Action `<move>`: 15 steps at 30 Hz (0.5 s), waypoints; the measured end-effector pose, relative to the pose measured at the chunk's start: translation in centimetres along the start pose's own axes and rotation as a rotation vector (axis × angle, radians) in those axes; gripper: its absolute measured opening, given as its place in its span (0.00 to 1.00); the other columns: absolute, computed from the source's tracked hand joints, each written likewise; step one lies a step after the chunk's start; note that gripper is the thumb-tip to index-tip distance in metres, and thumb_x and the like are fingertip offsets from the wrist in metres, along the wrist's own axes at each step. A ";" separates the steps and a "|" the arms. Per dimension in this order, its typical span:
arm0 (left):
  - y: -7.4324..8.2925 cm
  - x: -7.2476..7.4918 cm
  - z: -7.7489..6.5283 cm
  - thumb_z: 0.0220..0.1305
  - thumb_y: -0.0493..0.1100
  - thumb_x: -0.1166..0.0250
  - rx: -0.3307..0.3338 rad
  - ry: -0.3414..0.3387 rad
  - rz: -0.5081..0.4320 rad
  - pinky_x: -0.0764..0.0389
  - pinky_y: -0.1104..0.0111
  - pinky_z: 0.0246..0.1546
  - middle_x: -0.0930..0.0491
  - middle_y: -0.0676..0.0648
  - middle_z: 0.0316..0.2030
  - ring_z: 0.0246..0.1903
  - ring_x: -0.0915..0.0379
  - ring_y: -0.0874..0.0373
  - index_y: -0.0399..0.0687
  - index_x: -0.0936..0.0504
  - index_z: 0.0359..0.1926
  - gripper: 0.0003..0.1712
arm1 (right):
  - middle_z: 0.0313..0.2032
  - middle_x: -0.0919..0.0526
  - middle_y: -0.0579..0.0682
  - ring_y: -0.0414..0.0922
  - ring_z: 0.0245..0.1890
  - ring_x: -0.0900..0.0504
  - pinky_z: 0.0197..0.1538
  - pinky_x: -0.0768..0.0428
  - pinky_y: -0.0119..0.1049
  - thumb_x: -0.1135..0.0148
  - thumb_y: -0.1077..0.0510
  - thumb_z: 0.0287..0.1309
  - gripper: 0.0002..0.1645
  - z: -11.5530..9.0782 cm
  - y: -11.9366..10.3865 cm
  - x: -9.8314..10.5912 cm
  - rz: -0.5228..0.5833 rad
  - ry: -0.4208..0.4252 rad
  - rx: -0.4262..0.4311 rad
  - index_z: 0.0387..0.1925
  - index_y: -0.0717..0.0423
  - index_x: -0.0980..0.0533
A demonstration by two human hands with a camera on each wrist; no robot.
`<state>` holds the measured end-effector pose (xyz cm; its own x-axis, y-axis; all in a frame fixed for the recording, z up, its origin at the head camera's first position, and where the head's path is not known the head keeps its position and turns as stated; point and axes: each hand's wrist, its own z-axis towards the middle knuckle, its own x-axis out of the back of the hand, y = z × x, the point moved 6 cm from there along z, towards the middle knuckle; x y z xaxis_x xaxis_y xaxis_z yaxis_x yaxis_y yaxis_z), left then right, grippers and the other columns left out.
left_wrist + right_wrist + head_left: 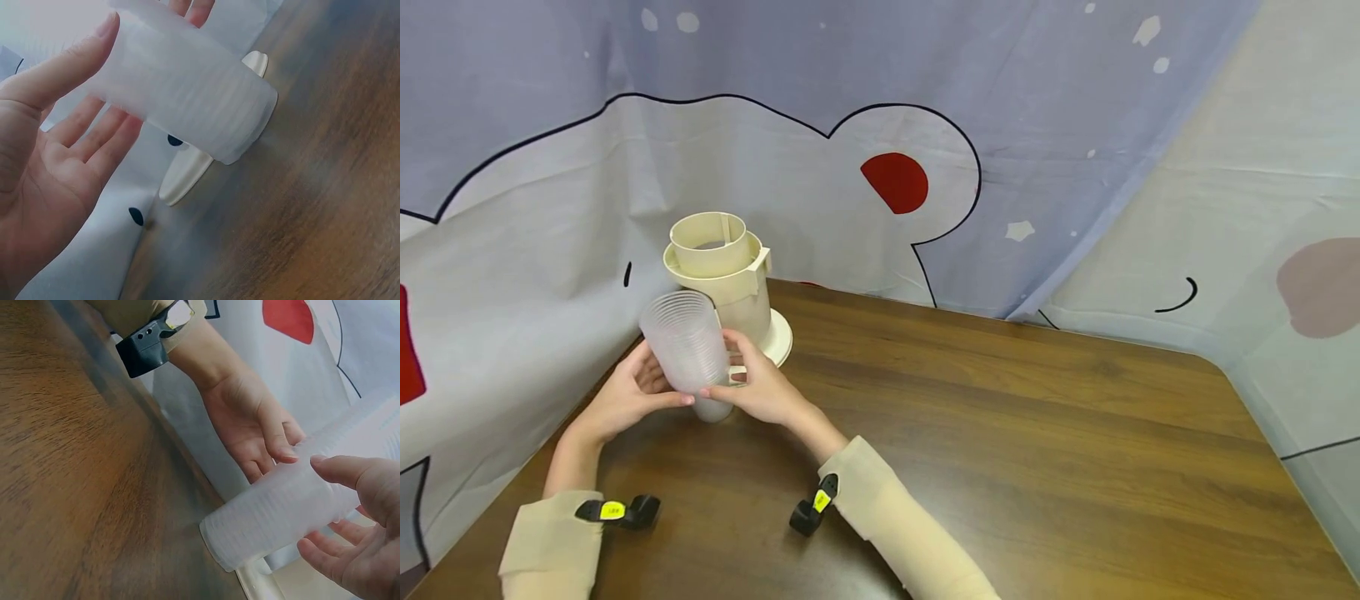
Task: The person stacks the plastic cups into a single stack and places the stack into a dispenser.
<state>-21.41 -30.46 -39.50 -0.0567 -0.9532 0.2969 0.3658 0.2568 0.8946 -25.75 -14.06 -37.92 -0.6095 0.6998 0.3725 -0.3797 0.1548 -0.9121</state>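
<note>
A tall stack of nested translucent plastic cups (683,337) is held between both hands, leaning with its open rims toward the upper left. My left hand (628,392) grips its left side, thumb in front and fingers behind. From the right, my right hand (760,383) holds the same stack, its thumb across the front. In the left wrist view the cups (194,87) slant with their base end near the tabletop; whether they touch it I cannot tell. Right behind the stack stands a cream cylindrical container (730,296) with a ring-shaped upper part.
Under the container is a round white base (778,337). The brown wooden table (1000,433) extends to the right. A printed fabric curtain (820,200) hangs along the table's back and left edges, close behind the container.
</note>
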 end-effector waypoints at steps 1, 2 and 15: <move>0.0 0.0 0.0 0.48 0.21 0.32 0.000 0.002 0.004 0.28 0.84 0.49 0.32 0.66 0.58 0.54 0.30 0.77 0.49 0.49 0.73 0.55 | 0.65 0.33 0.56 0.47 0.60 0.26 0.59 0.25 0.35 0.33 0.61 0.55 0.45 0.0 0.0 0.0 -0.004 0.001 0.002 0.70 0.55 0.46; 0.0 0.0 0.0 0.48 0.21 0.32 0.000 0.003 0.007 0.28 0.84 0.49 0.32 0.66 0.58 0.54 0.30 0.77 0.49 0.49 0.73 0.55 | 0.65 0.32 0.56 0.46 0.60 0.25 0.59 0.25 0.35 0.33 0.61 0.55 0.45 0.0 0.0 0.0 -0.009 0.001 0.005 0.70 0.55 0.46; 2.8 -0.1 1.0 0.42 0.16 0.33 -0.100 0.035 -0.063 0.23 0.81 0.46 0.25 0.63 0.55 0.50 0.24 0.72 0.45 0.41 0.69 0.54 | 0.64 0.32 0.53 0.46 0.55 0.23 0.55 0.23 0.30 0.32 0.58 0.55 0.44 -0.4 -2.3 1.6 -0.069 0.007 0.089 0.69 0.53 0.44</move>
<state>-21.25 -29.47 -36.67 -0.0507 -0.9724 0.2278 0.4533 0.1808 0.8728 -25.51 -13.02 -35.28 -0.5754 0.6942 0.4325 -0.4809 0.1405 -0.8655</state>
